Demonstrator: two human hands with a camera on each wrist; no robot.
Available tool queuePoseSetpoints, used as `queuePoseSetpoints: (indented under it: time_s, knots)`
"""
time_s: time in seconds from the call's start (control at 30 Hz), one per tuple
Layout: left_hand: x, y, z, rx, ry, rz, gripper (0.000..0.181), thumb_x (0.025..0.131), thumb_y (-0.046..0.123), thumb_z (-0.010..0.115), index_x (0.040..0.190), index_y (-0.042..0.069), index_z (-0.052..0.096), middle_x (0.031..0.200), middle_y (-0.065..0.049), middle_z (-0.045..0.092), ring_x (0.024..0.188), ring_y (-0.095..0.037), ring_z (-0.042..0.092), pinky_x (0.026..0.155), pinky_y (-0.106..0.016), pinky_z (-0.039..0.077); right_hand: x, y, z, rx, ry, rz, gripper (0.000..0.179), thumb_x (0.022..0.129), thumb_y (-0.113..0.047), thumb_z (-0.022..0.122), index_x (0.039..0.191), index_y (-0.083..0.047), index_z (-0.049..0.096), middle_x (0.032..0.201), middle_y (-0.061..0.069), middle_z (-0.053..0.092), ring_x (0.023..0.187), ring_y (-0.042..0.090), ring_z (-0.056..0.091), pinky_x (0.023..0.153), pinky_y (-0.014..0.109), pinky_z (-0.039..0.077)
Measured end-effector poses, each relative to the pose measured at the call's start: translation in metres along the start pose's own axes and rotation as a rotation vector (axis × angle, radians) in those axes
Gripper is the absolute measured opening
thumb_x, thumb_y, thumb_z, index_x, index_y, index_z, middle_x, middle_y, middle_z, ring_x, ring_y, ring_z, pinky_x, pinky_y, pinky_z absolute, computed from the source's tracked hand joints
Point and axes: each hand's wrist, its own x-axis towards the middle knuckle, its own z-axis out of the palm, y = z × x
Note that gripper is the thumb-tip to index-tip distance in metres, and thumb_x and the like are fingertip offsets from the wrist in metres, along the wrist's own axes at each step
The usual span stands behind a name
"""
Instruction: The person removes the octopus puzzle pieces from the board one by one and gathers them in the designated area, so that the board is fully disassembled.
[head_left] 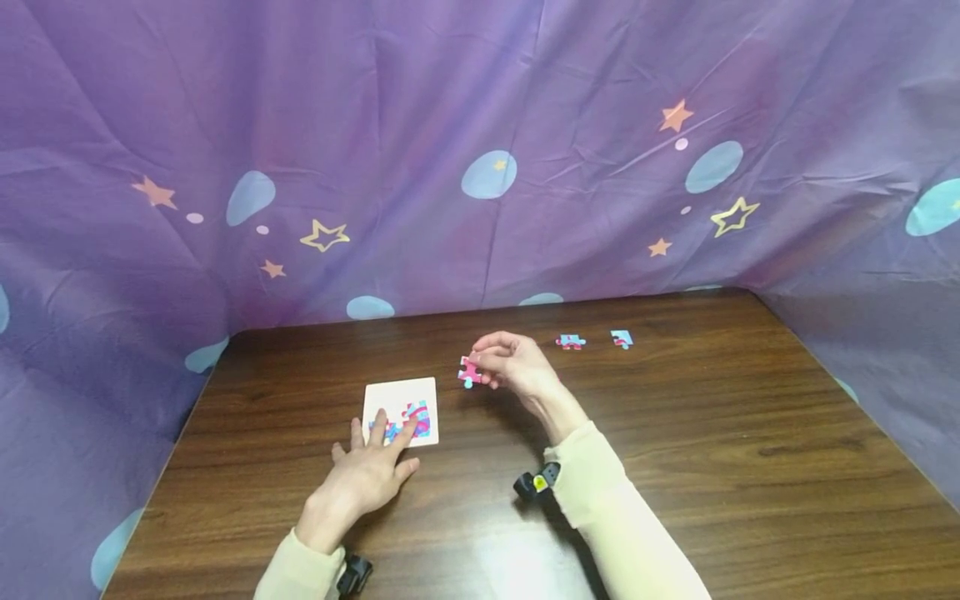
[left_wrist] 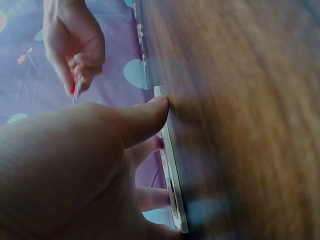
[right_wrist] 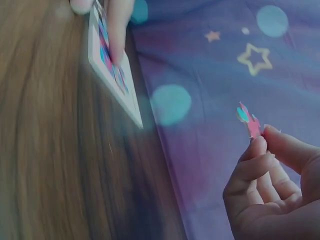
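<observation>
My right hand [head_left: 522,367] pinches a pink and light-blue jigsaw piece [head_left: 468,374] between thumb and fingertips. In the right wrist view the same jigsaw piece [right_wrist: 254,127] sticks out past the fingertips, held up off the table. To its left lies a white square puzzle board [head_left: 397,392] with several pink and blue pieces [head_left: 422,423] along its lower part. Spread fingers of my left hand [head_left: 367,477] rest over the board's near edge and partly hide those pieces. The thumb of the left hand [left_wrist: 85,145] lies by the board's edge in the left wrist view.
Two loose jigsaw pieces lie at the back of the brown wooden table [head_left: 720,417], one pink and blue [head_left: 572,342], the other a corner piece [head_left: 622,338]. A purple curtain [head_left: 420,108] with stars and dots hangs behind the table.
</observation>
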Motion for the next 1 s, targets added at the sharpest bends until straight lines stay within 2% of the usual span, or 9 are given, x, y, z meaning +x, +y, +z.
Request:
queuePoseSetpoints:
  time_s: [0.2,0.47,0.73,0.87,1.0]
  knots:
    - [0.0,0.001,-0.001,-0.006,-0.009,0.0,0.058,0.101,0.04,0.049,0.154,0.021,0.033,0.157,-0.029,0.016,0.136,-0.062,0.011,0.099,-0.079,0.016,-0.01,-0.004,-0.04,-0.132,0.064,-0.007,0.008,0.087,0.0,0.068,0.095,0.001,0.066,0.073,0.002,0.066,0.055,0.01,0.055,0.05,0.022,0.046]
    - [-0.002,0.001,-0.001,-0.017,-0.02,0.001,0.057,0.102,0.04,0.048,0.154,0.025,0.032,0.158,-0.029,0.012,0.137,-0.061,0.008,0.101,-0.079,0.014,-0.015,0.0,-0.094,-0.287,0.141,-0.002,0.015,0.088,-0.005,0.069,0.098,0.005,0.065,0.072,0.0,0.063,0.057,0.01,0.053,0.051,0.024,0.045]
    - [-0.003,0.0,-0.001,-0.007,-0.011,-0.006,0.058,0.102,0.04,0.047,0.155,0.026,0.029,0.157,-0.03,0.013,0.135,-0.063,0.01,0.099,-0.08,0.015,-0.026,0.003,-0.142,-0.299,0.275,0.073,0.013,0.091,-0.007,0.066,0.099,0.004,0.067,0.069,-0.004,0.06,0.053,0.005,0.05,0.048,0.02,0.043]
    - [-0.002,-0.001,-0.001,0.004,-0.001,-0.005,0.058,0.102,0.039,0.048,0.155,0.024,0.031,0.156,-0.031,0.017,0.134,-0.064,0.012,0.098,-0.08,0.017,-0.03,0.003,-0.157,-0.318,0.322,0.105,0.02,0.095,-0.006,0.062,0.106,0.01,0.064,0.067,-0.006,0.058,0.052,0.003,0.047,0.047,0.019,0.042]
    - [0.0,0.002,-0.001,0.006,0.003,-0.001,0.056,0.101,0.038,0.049,0.153,0.023,0.034,0.155,-0.031,0.02,0.133,-0.065,0.014,0.096,-0.081,0.018,-0.031,0.008,-0.159,-0.412,0.315,0.118,0.026,0.094,-0.006,0.063,0.109,0.015,0.062,0.061,-0.005,0.054,0.05,0.004,0.046,0.045,0.02,0.041]
